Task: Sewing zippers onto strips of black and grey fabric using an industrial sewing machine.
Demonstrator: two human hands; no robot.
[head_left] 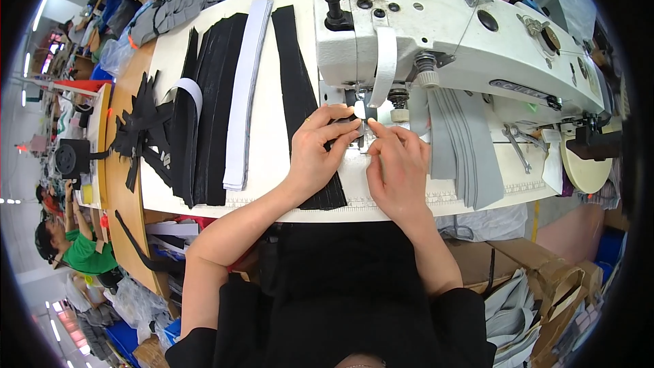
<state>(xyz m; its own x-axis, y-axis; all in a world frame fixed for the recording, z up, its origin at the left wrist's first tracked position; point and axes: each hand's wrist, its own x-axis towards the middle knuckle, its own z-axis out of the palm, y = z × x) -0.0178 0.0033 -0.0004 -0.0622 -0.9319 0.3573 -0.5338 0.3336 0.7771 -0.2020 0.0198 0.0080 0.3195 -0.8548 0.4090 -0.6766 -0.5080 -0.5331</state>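
Both hands meet under the head of a white sewing machine (pixel 388 41), close to its needle and presser foot. My left hand (pixel 317 150) comes in from the left, fingertips drawn together with the thumb at the foot. Opposite it, my right hand (pixel 398 170) has its fingers bent and its index fingertip at the same spot. A small piece at their fingertips is mostly covered, so I cannot make out its kind. A long black fabric strip (pixel 293 54) runs beneath my left hand. White tape (pixel 386 61) hangs down in front of the machine head.
Left of my hands lie a white strip stack (pixel 245 95), black fabric strips (pixel 221 109) and a tangled black pile (pixel 143 129). Grey fabric pieces (pixel 463 143) lie to the right, with wrenches (pixel 521 146) beyond. A person in green (pixel 85 252) is at the far left.
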